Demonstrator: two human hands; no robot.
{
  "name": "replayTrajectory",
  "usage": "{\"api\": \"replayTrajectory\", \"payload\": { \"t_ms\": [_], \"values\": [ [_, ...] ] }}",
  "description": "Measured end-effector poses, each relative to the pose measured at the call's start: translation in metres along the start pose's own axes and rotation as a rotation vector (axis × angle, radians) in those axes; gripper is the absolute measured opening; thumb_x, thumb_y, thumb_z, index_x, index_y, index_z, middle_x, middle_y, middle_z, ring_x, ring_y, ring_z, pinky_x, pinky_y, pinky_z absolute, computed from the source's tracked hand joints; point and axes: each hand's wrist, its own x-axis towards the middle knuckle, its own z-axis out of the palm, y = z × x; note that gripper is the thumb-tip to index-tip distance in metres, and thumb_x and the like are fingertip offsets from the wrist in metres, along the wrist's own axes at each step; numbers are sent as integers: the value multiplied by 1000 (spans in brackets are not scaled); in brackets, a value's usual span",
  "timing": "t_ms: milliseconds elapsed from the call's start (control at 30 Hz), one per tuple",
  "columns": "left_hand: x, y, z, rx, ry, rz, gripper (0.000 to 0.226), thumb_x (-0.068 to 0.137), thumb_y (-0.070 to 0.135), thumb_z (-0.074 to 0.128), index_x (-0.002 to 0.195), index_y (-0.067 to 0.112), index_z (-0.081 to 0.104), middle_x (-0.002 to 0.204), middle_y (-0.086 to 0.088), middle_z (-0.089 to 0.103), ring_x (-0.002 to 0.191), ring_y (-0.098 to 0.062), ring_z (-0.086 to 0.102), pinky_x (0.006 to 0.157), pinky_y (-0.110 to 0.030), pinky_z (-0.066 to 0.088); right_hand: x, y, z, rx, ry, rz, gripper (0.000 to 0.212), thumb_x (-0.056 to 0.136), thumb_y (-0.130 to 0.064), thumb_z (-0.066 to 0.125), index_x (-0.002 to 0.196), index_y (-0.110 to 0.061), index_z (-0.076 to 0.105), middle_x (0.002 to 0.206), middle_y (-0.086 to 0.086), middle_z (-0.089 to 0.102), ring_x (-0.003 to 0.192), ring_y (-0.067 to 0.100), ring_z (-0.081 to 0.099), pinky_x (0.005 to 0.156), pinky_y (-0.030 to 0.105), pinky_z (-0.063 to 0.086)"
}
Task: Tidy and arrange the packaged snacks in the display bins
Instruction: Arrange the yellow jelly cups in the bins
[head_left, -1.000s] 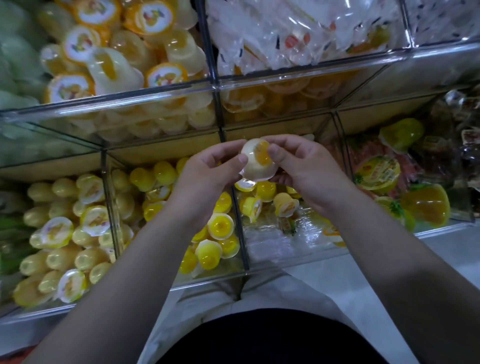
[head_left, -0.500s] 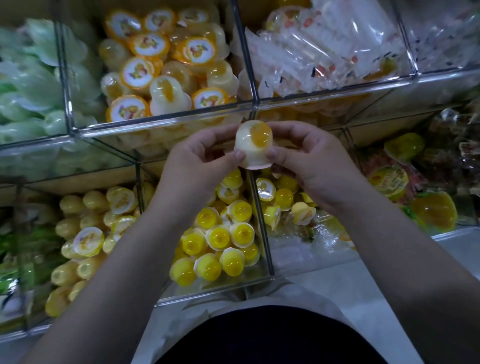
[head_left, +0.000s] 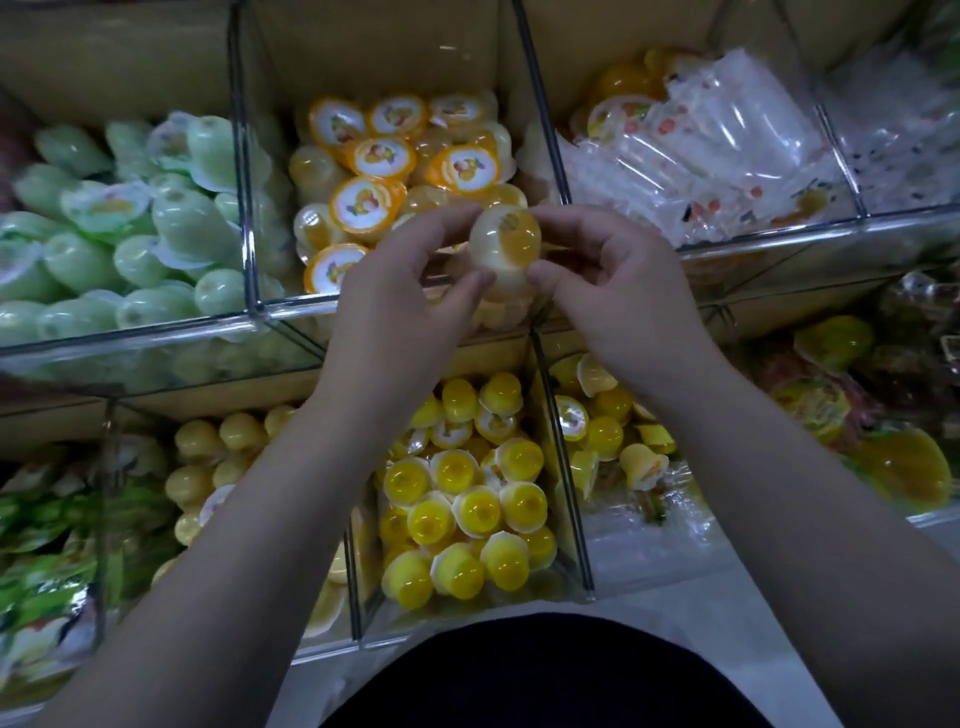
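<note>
Fingers (head_left: 457, 288) of left hand (head_left: 395, 306) and right hand (head_left: 628, 301) pinching one jelly cup (head_left: 506, 249) over the far orange-lidded bin's front rim (head_left: 291, 306); likely to slip down into the near yellow bin (head_left: 467, 509) if loosened early.

You are standing in a shop: clear display bins (head_left: 291, 312) in two tiers hold heaps of jelly cups (head_left: 467, 514) and wrapped snacks (head_left: 701, 156), sorted by kind.
</note>
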Motion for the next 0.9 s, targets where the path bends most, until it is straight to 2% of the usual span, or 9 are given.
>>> {"api": "replayTrajectory", "payload": {
  "t_ms": [133, 267, 367, 467, 600, 700, 767, 900],
  "values": [
    [13, -4, -1, 208, 18, 84, 39, 90, 20, 65, 129, 22, 59, 122, 10, 63, 111, -9, 59, 92, -24, 49, 14, -1, 7, -55, 18, -8, 36, 88, 3, 62, 112, -23, 61, 111, -6, 66, 107, 5, 63, 95, 21, 50],
    [28, -7, 2, 375, 0, 81, 46, 91, 19, 64, 137, 19, 54, 133, 3, 60, 123, -15, 52, 99, -20, 35, 28, 4, 10, -146, 38, -15, 38, 88, 0, 61, 112, -30, 58, 107, -13, 64, 108, 7, 61, 97, 26, 49],
    [36, -12, 8, 437, -33, 48, 48, 91, 17, 64, 138, 20, 52, 132, 1, 60, 125, -19, 52, 117, -42, 20, 38, 7, 10, -257, 7, 16, 40, 89, -5, 62, 127, -20, 58, 117, -7, 63, 113, 9, 58, 99, 29, 47],
    [43, -18, 12, 514, -42, 16, 49, 92, 19, 63, 139, 22, 51, 132, 2, 60, 126, -20, 51, 118, -52, 10, 46, 7, 9, -367, -27, 39, 44, 91, -9, 61, 133, -21, 55, 125, -7, 60, 117, 7, 55, 99, 24, 45],
    [44, -21, 15, 568, -53, -7, 48, 92, 20, 63, 138, 22, 52, 128, 0, 61, 125, -24, 50, 116, -55, 9, 54, 6, 10, -517, -86, 38, 45, 92, -11, 61, 136, -22, 53, 131, -5, 57, 122, 9, 51, 97, 21, 40],
    [46, -26, 15, 577, -50, 6, 45, 91, 19, 64, 135, 21, 56, 126, -2, 63, 124, -27, 51, 115, -56, 19, 60, 4, 11, -593, -149, 67, 46, 92, -10, 60, 136, -20, 52, 133, -1, 58, 124, 13, 52, 99, 25, 42],
    [47, -28, 14, 565, -44, 33, 42, 90, 19, 65, 131, 19, 60, 123, -4, 65, 120, -28, 53, 111, -51, 29, 63, 3, 12, -685, -189, 64, 45, 92, -9, 60, 134, -20, 53, 130, 2, 61, 122, 16, 55, 97, 28, 45],
    [48, -29, 13, 540, -47, 31, 38, 92, 18, 63, 129, 15, 61, 125, -6, 62, 121, -25, 49, 101, -26, 26, 66, 2, 12, -723, -249, 97, 46, 92, -13, 62, 137, -18, 51, 132, 4, 59, 123, 19, 54, 101, 34, 46]
  ]
}}
